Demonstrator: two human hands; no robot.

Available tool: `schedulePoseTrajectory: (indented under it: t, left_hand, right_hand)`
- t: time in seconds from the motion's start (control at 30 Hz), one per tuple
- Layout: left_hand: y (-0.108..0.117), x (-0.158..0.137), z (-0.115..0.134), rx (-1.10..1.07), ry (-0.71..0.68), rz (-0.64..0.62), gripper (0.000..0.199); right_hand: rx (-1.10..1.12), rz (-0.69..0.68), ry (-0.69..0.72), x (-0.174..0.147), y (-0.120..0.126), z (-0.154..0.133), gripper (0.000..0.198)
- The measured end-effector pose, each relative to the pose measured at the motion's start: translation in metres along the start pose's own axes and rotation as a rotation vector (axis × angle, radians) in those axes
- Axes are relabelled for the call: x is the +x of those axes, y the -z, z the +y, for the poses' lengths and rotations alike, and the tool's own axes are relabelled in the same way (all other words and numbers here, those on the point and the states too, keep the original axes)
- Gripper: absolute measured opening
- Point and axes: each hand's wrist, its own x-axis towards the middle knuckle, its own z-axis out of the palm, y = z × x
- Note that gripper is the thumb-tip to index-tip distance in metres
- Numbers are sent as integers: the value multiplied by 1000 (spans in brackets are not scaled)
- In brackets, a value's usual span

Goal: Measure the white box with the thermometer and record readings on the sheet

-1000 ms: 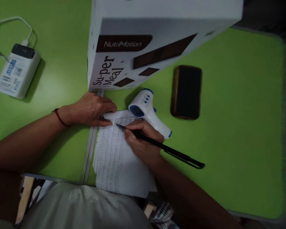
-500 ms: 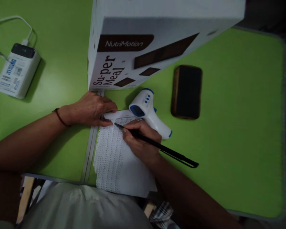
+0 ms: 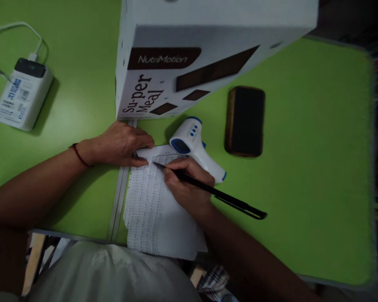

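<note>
White paper (image 3: pixel 176 222) covered on its left part with dense rows of small writing lies at the table's near edge; its left edge looks ragged. My left hand (image 3: pixel 121 144) holds the paper's upper left corner, thumb and bent fingers on it. A small dark thing shows between thumb and fingers, too small to name. My right hand (image 3: pixel 190 184) is closed around a black pen (image 3: pixel 229 199), whose tip touches or hovers just over the paper near my left thumb. Beyond my right hand lies a white and blue infrared thermometer (image 3: pixel 195 144), partly over the paper's top.
A tall white printed box (image 3: pixel 157 35) stands behind the paper. Right of it lies a dark, brown-edged rectangular object (image 3: pixel 245 121). A white power bank (image 3: pixel 23 94) with a plugged-in cable (image 3: pixel 19 24) sits at left. A metal seam (image 3: pixel 118 205) crosses the green table (image 3: pixel 315 167).
The pen's tip has shifted slightly right along the paper, and its rear end has swung a little right and up. My left hand stays in place.
</note>
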Motion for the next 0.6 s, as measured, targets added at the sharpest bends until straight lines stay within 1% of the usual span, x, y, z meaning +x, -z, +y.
schedulePoseTrajectory:
  t: [0.2,0.33,0.6]
  left_hand:
    - [1,0,0,3,-17,23,32]
    - [1,0,-1,6,0,19,34]
    - [0,0,-1,-11,-8,26,33]
  right_hand:
    - [-5,2,7,0,-2,-1,13]
    - [-8,8,-17,0,-2,-1,14]
    - [8,-7,4,1,0,-1,15]
